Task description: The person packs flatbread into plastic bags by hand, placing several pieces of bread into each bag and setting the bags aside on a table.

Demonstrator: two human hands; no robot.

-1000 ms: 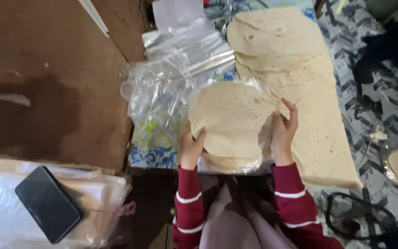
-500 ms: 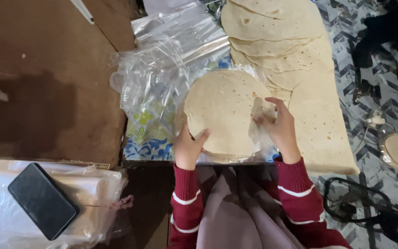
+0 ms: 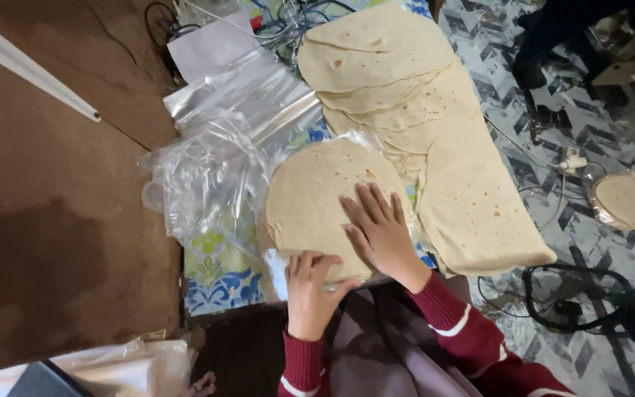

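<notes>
Round stack of flatbreads (image 3: pixel 317 198) sat at the near edge of the patterned tablecloth (image 3: pixel 218 276), partly wrapped in thin clear film; using it as the reference. Right hand (image 3: pixel 380 231) lay flat on top of the stack, fingers spread and straight, palm pressing down on its near-right part, no pinch. Left hand (image 3: pixel 310 283) was at the stack's near edge, fingers curled down over the rim onto the white wrap (image 3: pixel 277 268) poking out beside it; looked like it gripped edge and wrap together, but I couldn't tell exactly what was between the fingertips. Both sleeves dark red with white stripes. Just left of the stack: a loose heap of clear plastic bags (image 3: pixel 207 169), touching or overlapping its film. Beyond and to the right of the stack: a long overlapping row of larger flatbreads (image 3: pixel 420 110), nearest one touching the stack's right side and hanging over the table edge. Far right of the stack, well apart on the patterned floor: one bagged flatbread (image 3: pixel 625 200). Beyond the row, a tangle of cables (image 3: pixel 288 18). Left of the bags, brown cardboard (image 3: pixel 53 220).
</notes>
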